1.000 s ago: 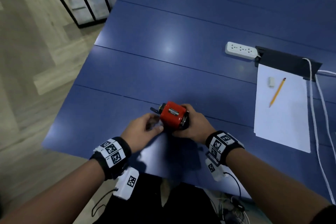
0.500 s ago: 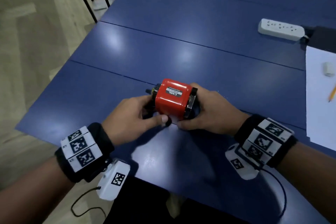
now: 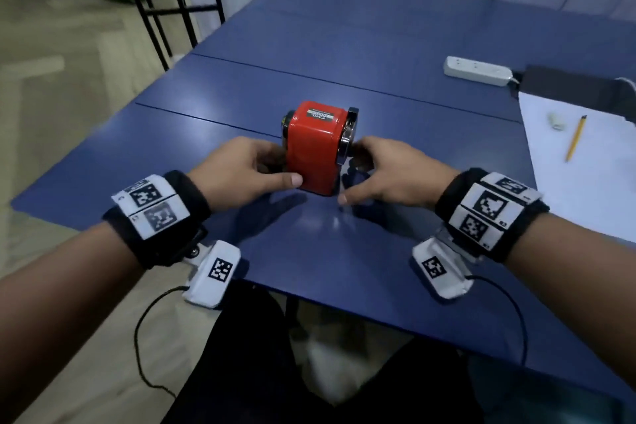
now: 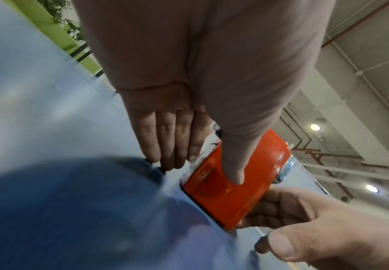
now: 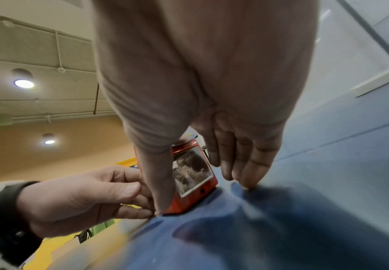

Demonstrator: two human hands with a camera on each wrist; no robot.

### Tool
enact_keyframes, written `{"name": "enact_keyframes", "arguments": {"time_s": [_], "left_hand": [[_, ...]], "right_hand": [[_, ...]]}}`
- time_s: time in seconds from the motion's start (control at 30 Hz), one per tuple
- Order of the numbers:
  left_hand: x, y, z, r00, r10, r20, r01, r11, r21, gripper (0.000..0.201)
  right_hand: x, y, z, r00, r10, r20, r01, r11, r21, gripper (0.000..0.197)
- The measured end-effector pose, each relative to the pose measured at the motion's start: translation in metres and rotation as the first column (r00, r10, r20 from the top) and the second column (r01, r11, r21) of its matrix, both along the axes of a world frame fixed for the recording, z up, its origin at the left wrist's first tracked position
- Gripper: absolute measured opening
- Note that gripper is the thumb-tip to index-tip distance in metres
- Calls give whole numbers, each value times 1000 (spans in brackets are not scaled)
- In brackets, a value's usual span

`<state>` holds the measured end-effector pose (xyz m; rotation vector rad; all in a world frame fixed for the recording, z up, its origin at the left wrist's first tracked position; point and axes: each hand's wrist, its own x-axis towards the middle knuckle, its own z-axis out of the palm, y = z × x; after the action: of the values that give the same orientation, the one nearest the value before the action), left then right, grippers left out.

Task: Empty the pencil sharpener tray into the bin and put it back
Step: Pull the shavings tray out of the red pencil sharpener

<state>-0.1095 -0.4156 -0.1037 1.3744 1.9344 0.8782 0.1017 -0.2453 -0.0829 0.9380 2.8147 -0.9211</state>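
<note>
A red pencil sharpener (image 3: 315,148) stands upright on the blue table (image 3: 309,251), close to its near edge. My left hand (image 3: 275,169) holds its left side, thumb pressed on the red front face (image 4: 235,182), fingers behind it. My right hand (image 3: 358,169) holds the right side by the chrome plate, with the thumb tip down at the bottom corner. In the right wrist view the clear tray window (image 5: 192,173) shows pale shavings inside, and the tray sits in the body. No bin is in view.
A white sheet (image 3: 585,200) lies at the right with a yellow pencil (image 3: 575,143) and a small eraser (image 3: 556,120) on it. A white power strip (image 3: 476,70) lies behind them. A black metal rack (image 3: 151,10) stands off the table's far left.
The sharpener went from tilted in both hands to standing upright on the table. My right thumb has slid down to its bottom corner. The head camera has come closer.
</note>
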Motion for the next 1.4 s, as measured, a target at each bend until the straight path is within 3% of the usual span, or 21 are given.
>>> {"name": "enact_keyframes", "arguments": {"time_s": [0.13, 0.3, 0.57, 0.73, 0.9, 1.0, 1.07, 1.13, 1.23, 1.33, 1.4], "left_hand": [[4, 2, -4, 990, 47, -135, -43, 999, 30, 42], [-1, 9, -3, 970, 86, -227, -83, 996, 23, 45], [-7, 17, 4, 942, 25, -336, -45, 998, -53, 49], [-6, 18, 13, 944, 1, -331, -29, 996, -81, 40], [-5, 17, 18, 945, -45, -323, 7, 993, -116, 35], [-7, 14, 24, 910, -125, -396, 52, 980, -190, 30], [-9, 14, 38, 842, -148, -519, 41, 976, -212, 29], [-8, 13, 60, 779, -87, -621, 5, 991, -132, 43], [-2, 18, 90, 772, -91, -629, 78, 996, -49, 81], [13, 40, 101, 674, -282, -683, 203, 959, -196, 117], [24, 54, 98, 612, -373, -697, 225, 927, -299, 117]], "right_hand": [[12, -20, -9, 995, -75, -63, 76, 997, 15, 96], [5, -25, -7, 979, -148, -140, 139, 988, -72, 91], [-2, -25, -3, 979, -152, -134, 147, 988, -43, 76], [-8, -24, 0, 976, -158, -147, 153, 987, -43, 68], [-7, -20, 1, 970, -196, -141, 186, 979, -78, 73], [-7, -22, 5, 975, -174, -140, 163, 983, -89, 74], [-5, -22, 9, 979, -146, -142, 135, 988, -79, 80], [1, -21, 11, 979, -136, -149, 124, 988, -89, 87], [7, -22, 9, 981, -121, -152, 110, 990, -84, 90], [4, -22, 6, 980, -113, -166, 109, 994, -32, 80], [-1, -22, 3, 981, -114, -159, 119, 993, 21, 75]]}}
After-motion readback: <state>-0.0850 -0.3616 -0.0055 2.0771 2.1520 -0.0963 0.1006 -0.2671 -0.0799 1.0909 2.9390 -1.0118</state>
